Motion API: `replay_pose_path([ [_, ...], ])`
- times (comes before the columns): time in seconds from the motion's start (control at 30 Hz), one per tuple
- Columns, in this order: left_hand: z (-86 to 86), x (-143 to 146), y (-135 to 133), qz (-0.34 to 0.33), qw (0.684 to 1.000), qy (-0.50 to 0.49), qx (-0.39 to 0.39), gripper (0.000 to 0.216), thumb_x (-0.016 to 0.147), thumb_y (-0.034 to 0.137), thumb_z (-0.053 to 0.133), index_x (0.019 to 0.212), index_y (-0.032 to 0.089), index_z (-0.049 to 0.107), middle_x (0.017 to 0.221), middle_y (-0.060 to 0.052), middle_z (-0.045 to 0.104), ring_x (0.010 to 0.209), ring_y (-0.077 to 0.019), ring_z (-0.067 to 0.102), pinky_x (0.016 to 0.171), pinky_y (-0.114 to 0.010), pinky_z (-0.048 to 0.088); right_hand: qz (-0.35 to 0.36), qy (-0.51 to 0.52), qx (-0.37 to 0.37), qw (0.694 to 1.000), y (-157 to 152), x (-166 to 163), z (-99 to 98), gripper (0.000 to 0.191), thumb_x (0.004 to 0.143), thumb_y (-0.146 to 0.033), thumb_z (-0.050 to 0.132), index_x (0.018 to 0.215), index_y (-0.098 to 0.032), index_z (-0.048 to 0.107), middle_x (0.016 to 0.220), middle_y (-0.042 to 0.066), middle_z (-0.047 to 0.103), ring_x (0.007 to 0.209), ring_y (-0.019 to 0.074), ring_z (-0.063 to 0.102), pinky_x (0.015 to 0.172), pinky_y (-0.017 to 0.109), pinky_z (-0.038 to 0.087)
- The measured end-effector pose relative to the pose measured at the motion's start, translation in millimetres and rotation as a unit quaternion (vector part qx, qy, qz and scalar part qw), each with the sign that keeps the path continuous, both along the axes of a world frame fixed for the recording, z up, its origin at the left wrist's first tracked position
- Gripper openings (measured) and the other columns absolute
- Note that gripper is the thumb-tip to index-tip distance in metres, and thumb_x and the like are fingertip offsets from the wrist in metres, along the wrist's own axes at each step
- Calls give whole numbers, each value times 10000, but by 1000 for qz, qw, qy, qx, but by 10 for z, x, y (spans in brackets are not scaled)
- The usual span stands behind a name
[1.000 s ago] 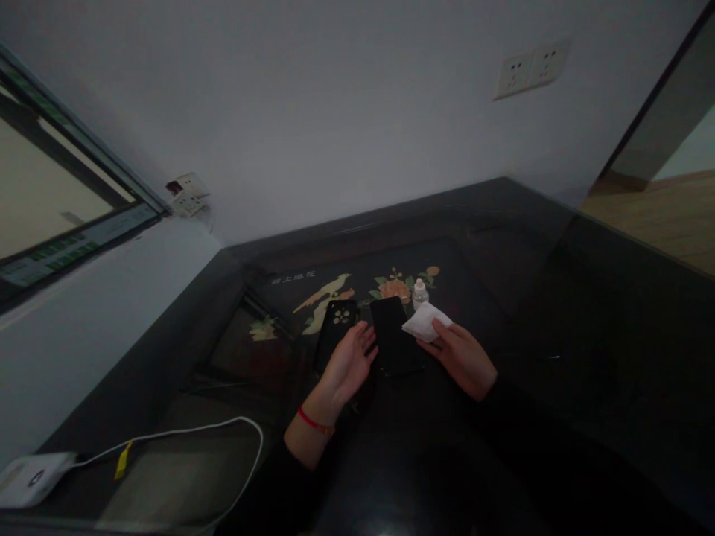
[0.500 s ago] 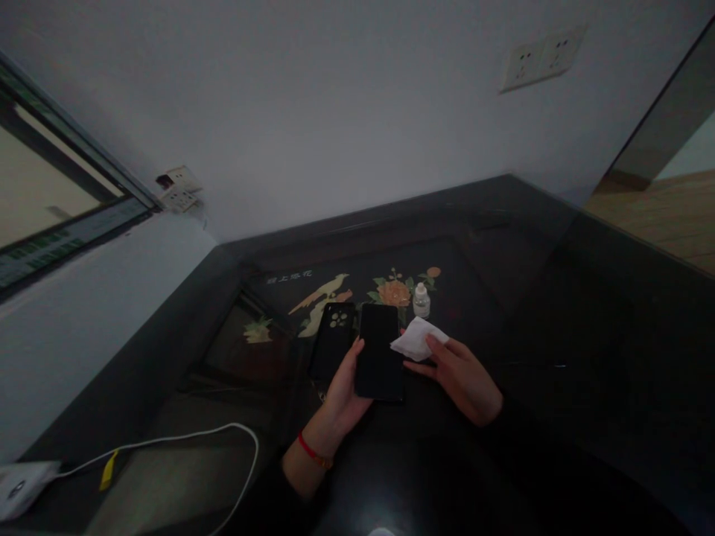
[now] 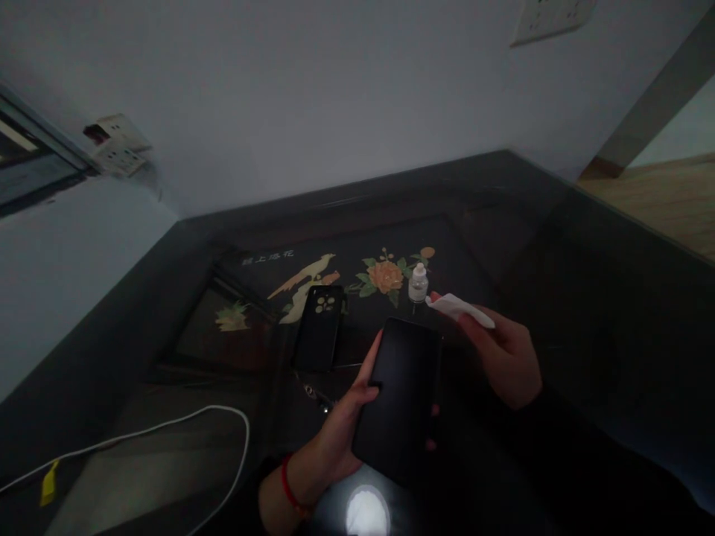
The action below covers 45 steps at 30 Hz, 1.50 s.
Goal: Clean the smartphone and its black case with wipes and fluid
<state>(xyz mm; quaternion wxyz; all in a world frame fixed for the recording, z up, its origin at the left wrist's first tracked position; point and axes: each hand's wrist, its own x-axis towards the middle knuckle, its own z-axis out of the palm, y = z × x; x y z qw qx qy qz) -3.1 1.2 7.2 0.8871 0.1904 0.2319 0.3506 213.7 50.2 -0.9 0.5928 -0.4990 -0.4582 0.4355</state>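
My left hand grips a black smartphone, screen up and dark, lifted off the dark table. Its fingertips curl round the phone's right edge. My right hand pinches a folded white wipe just above and to the right of the phone. A black phone case lies camera-cutout up on the table to the left. A small clear dropper bottle stands behind the wipe.
The table top bears a painted bird and flower design. A white cable with a yellow tag loops at the near left. A small metal item lies by the case. Wall sockets sit at the corner.
My left hand took hold of the phone and lifted it toward me off the table. My right hand rose with the wipe. The view tilted downward.
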Motion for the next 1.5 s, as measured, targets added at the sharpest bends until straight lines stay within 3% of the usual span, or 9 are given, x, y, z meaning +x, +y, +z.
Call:
replay_pose_path([
  [0.07, -8, 0, -23, -19, 1000, -6, 0, 835, 843, 270, 499, 1478, 483, -1, 1389, -80, 524, 1119, -330, 616, 880, -539, 458, 53, -146, 104, 982, -39, 0, 43, 261, 890, -274, 582, 1123, -252, 700, 1190, 39, 690, 1137, 253, 629, 1036, 434, 469],
  [0.2, -20, 41, -70, -30, 998, 28, -37, 763, 819, 309, 480, 1498, 414, 146, 1349, -57, 557, 1120, -308, 599, 940, -545, 420, 159, -358, 325, 861, -85, -90, 42, 456, 912, -124, 457, 1359, -197, 517, 1402, 89, 528, 1339, 220, 445, 1101, 423, 407],
  [0.4, 18, 150, -53, -13, 996, 77, -53, 604, 838, 441, 428, 1426, 302, 415, 1220, -67, 641, 1122, -293, 586, 989, -465, 407, 184, -448, 417, 769, -112, -183, -31, 499, 928, -106, 417, 1427, -127, 404, 1436, 148, 476, 1404, 221, 327, 1097, 430, 421],
  [0.7, -14, 82, -33, 16, 995, 58, -77, 604, 863, 477, 380, 1432, 275, 408, 1214, -81, 639, 1118, -304, 590, 1014, -510, 375, 201, -446, 412, 768, -116, -156, -28, 503, 937, -164, 443, 1436, -120, 399, 1413, 142, 498, 1385, 241, 354, 1100, 414, 419],
  [0.83, -48, 55, -35, -7, 996, 1, -89, 580, 873, 454, 387, 1448, 410, 323, 1284, -35, 607, 1128, -337, 590, 953, -594, 401, 177, -449, 391, 784, -93, -165, -5, 514, 904, -105, 484, 1414, -147, 439, 1384, 133, 528, 1345, 233, 423, 1096, 414, 423],
  [1.0, -127, 51, -40, 23, 992, -4, -122, 573, 871, 428, 414, 1434, 326, 391, 1186, -51, 659, 1064, -286, 613, 991, -524, 401, 257, -407, 435, 761, -163, -175, -40, 495, 963, -215, 419, 1440, -86, 378, 1356, 166, 554, 1364, 238, 396, 1053, 416, 467],
  [1.17, -97, 58, -28, 4, 995, -27, -101, 554, 885, 413, 404, 1431, 455, 326, 1323, 8, 583, 1121, -319, 588, 950, -585, 401, 170, -429, 368, 807, -170, -166, -64, 543, 934, -132, 443, 1467, -170, 347, 1432, 121, 484, 1370, 232, 390, 1111, 430, 405],
  [1.33, -98, 53, -27, 19, 993, -7, -113, 600, 859, 421, 451, 1441, 289, 389, 1257, -75, 619, 1113, -305, 587, 998, -499, 391, 269, -392, 416, 775, -184, -185, -90, 513, 989, -226, 351, 1488, -126, 285, 1415, 137, 502, 1379, 232, 375, 1075, 423, 451],
  [1.5, -84, 48, -25, 0, 994, -23, -107, 551, 898, 420, 385, 1436, 485, 287, 1345, 1, 570, 1140, -330, 588, 928, -597, 415, 166, -425, 339, 823, -131, -164, -114, 521, 952, -145, 426, 1465, -208, 354, 1445, 94, 476, 1369, 212, 396, 1131, 412, 386],
])
